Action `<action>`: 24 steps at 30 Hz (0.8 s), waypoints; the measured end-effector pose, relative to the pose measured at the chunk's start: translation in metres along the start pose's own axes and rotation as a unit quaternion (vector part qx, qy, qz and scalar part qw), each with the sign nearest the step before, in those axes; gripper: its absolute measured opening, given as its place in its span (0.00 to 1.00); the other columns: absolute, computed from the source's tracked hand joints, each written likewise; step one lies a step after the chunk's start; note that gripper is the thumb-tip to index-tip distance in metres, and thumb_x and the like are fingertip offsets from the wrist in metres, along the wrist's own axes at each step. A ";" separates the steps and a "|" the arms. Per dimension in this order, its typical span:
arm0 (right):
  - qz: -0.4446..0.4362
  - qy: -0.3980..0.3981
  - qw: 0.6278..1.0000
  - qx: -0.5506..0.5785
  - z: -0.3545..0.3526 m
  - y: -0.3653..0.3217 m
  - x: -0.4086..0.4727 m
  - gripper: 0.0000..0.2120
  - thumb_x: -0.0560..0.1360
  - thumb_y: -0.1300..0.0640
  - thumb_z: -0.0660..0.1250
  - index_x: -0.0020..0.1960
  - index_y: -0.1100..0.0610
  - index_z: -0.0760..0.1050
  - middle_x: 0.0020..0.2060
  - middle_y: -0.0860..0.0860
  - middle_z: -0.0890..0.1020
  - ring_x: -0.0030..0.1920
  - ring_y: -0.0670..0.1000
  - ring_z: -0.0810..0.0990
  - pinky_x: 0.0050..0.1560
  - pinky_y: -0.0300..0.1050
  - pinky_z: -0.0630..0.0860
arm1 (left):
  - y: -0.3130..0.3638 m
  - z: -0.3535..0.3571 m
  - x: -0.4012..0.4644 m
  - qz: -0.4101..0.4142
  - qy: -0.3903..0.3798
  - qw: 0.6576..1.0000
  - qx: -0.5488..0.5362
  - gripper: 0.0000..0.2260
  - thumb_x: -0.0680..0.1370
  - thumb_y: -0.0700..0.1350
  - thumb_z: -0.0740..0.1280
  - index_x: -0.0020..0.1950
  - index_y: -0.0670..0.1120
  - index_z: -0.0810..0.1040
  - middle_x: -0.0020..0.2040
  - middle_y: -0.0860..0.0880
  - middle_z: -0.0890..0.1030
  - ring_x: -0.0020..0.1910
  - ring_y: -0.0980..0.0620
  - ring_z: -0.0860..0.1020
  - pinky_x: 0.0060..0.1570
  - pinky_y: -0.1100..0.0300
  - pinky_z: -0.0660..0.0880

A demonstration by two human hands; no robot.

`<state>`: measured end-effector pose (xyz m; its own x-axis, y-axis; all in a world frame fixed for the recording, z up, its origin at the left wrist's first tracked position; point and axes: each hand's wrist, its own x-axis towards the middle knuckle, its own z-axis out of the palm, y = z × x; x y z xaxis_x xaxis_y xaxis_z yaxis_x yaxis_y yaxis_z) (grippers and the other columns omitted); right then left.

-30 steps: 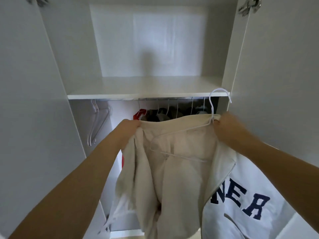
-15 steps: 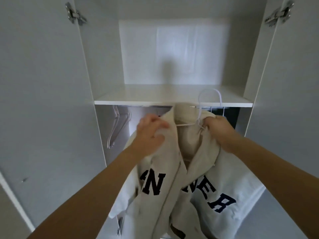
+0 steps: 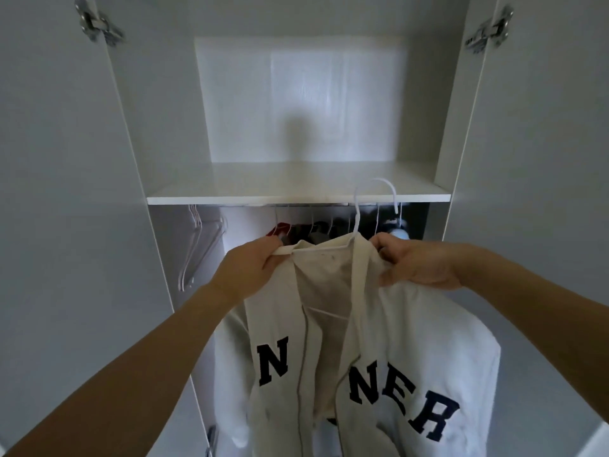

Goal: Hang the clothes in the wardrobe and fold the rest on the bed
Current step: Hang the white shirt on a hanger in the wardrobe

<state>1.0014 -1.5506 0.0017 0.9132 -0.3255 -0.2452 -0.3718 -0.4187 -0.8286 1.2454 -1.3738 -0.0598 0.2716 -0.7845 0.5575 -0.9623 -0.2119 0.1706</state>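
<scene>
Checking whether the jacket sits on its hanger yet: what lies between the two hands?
In the head view, between the left hand and right hand lie the cream jacket's open collar and the white hanger inside it.

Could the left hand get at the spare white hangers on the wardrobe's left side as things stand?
Probably not at once: the left hand has its grip on the cream jacket's collar. The way to the spare hangers looks open, with nothing in between, once it lets go.

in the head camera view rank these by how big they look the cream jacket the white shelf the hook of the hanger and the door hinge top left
1. cream jacket, though it is nearest the camera
2. white shelf
3. hook of the hanger and door hinge: too alike to rank
</scene>
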 end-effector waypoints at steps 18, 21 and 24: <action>-0.133 0.209 0.941 -0.228 0.028 0.013 0.020 0.13 0.77 0.55 0.65 0.61 0.54 0.77 0.54 0.47 0.80 0.52 0.45 0.76 0.58 0.40 0.72 | 0.081 -0.018 -0.003 0.044 0.061 0.980 -0.183 0.06 0.82 0.46 0.59 0.54 0.49 0.75 0.43 0.57 0.78 0.41 0.63 0.75 0.43 0.75 0.67; -0.178 0.215 0.938 -0.206 0.032 0.008 0.025 0.10 0.76 0.57 0.67 0.57 0.55 0.79 0.49 0.46 0.81 0.51 0.47 0.79 0.60 0.47 0.75 | 0.083 -0.025 -0.003 0.034 0.013 0.994 -0.107 0.12 0.82 0.53 0.55 0.60 0.51 0.73 0.48 0.55 0.79 0.45 0.56 0.76 0.47 0.66 0.72; -0.200 0.235 0.932 -0.190 0.042 0.007 0.028 0.09 0.76 0.58 0.67 0.55 0.56 0.79 0.46 0.47 0.81 0.49 0.48 0.80 0.58 0.47 0.76 | 0.066 -0.034 -0.015 -0.033 -0.071 0.997 -0.025 0.16 0.81 0.59 0.49 0.53 0.51 0.70 0.39 0.53 0.76 0.37 0.55 0.75 0.38 0.61 0.69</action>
<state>1.0315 -1.5272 -0.0316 0.8509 -0.3768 0.3660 -0.1310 -0.8270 -0.5467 1.1782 -1.3563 -0.0292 0.3261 -0.8454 0.4230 -0.9394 -0.2396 0.2453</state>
